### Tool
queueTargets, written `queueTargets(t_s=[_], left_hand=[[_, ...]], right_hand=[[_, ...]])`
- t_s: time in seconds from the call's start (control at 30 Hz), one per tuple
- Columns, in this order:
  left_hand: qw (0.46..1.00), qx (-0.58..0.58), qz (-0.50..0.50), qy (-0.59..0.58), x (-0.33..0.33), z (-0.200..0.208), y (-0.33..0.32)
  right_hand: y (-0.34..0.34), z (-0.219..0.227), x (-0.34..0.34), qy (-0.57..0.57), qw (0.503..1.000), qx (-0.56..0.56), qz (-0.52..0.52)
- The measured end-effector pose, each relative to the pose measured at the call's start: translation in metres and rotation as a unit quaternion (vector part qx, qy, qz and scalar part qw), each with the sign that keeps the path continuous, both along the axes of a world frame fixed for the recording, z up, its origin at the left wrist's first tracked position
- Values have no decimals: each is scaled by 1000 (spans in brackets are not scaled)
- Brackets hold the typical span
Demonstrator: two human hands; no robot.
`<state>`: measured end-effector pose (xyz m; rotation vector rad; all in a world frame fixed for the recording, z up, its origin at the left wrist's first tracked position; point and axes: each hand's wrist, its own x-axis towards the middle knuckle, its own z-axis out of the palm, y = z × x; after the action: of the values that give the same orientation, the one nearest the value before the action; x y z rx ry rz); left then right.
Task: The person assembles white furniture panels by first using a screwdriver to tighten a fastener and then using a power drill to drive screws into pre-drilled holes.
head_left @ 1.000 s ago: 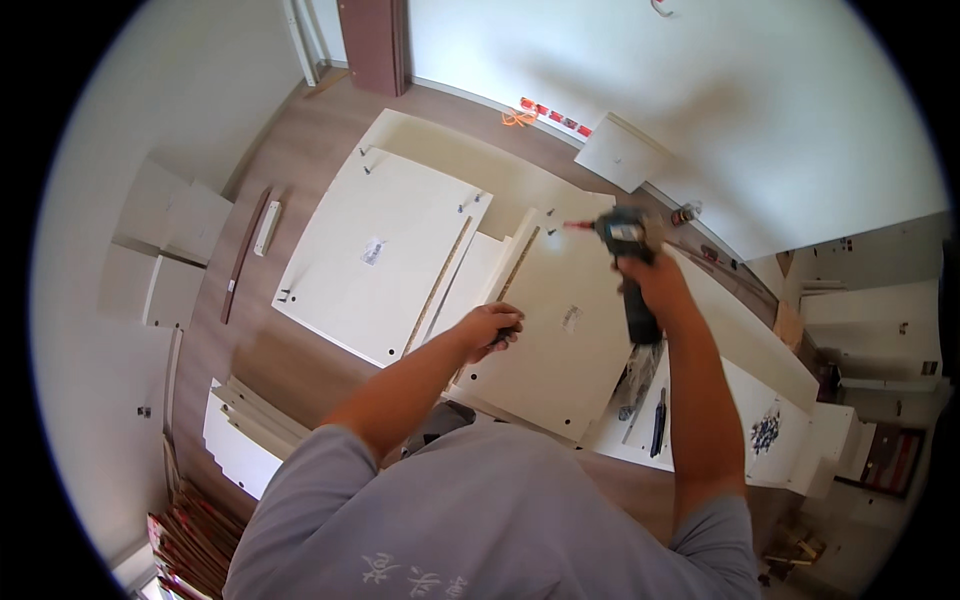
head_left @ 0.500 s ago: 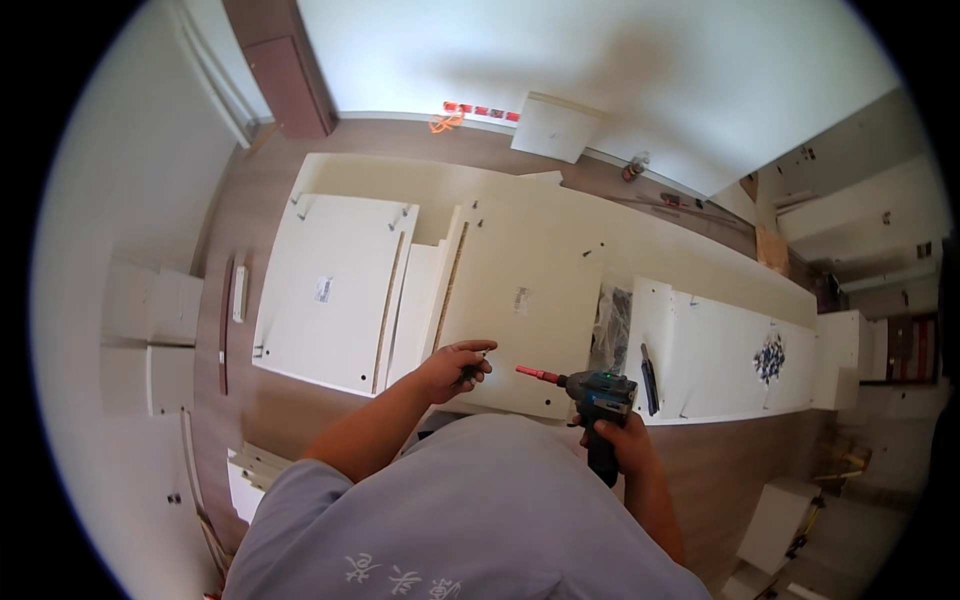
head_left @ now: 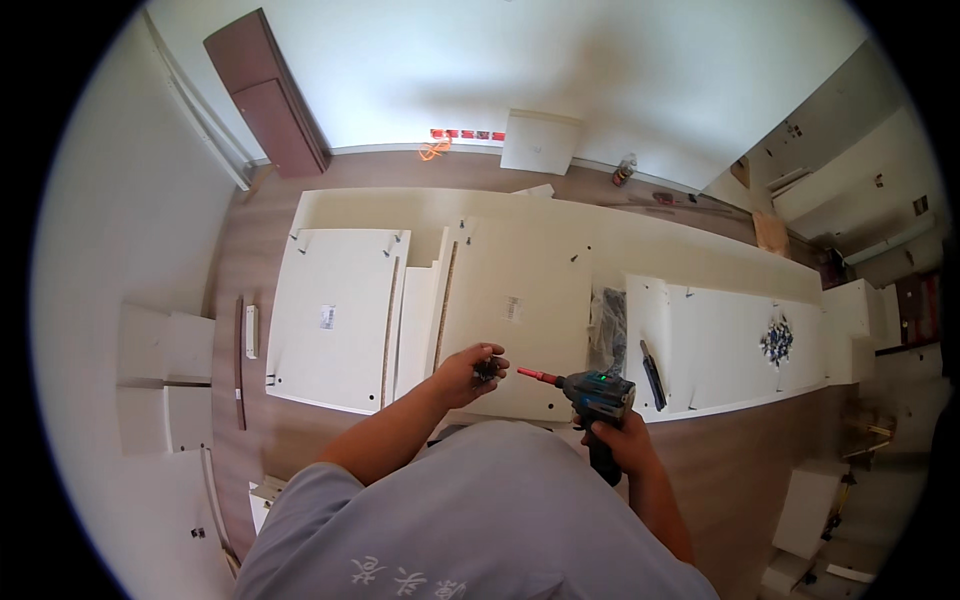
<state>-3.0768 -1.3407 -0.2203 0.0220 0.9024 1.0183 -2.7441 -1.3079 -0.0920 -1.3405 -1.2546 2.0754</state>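
Observation:
My right hand point(head_left: 628, 442) is wrapped round the grip of a cordless impact driver point(head_left: 598, 392), dark with some blue. Its red bit holder point(head_left: 540, 376) points left, at my left hand point(head_left: 470, 376). That hand has its fingers curled over a cluster of small dark pieces point(head_left: 486, 370), which look like screws. A small gap separates the bit's tip from the left fingers. Below both hands lies a white panel point(head_left: 520, 345) with a label and several short connecting pins standing near its far edge.
To the left lies another white panel point(head_left: 340, 320). On the right-hand panel point(head_left: 735, 325) are a pile of small fittings point(head_left: 776, 341) and a dark, long-handled tool point(head_left: 653, 376). Clear plastic wrapping point(head_left: 607, 330) sits between panels. An orange cord point(head_left: 434, 149) lies by the wall.
The view has tilted upward a little. My left fingers have shifted, and more of the dark pieces shows in the hand. The driver stays pointed left in my right hand.

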Motion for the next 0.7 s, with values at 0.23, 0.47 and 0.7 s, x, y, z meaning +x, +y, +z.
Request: queueTargets(t_s=[0.23,0.47,0.7], left_hand=[[983,-17,111,-147,-17,10,-11],[992,-46,104,-52,-36,4,-20],[829,-90,-50,550,-97,-20,-44]], right_hand=[[2,-3,0,15,1000,-3,2],[9,-6,-3,33,999,-23,1],[13,-69,12,25,996,-47,-75]])
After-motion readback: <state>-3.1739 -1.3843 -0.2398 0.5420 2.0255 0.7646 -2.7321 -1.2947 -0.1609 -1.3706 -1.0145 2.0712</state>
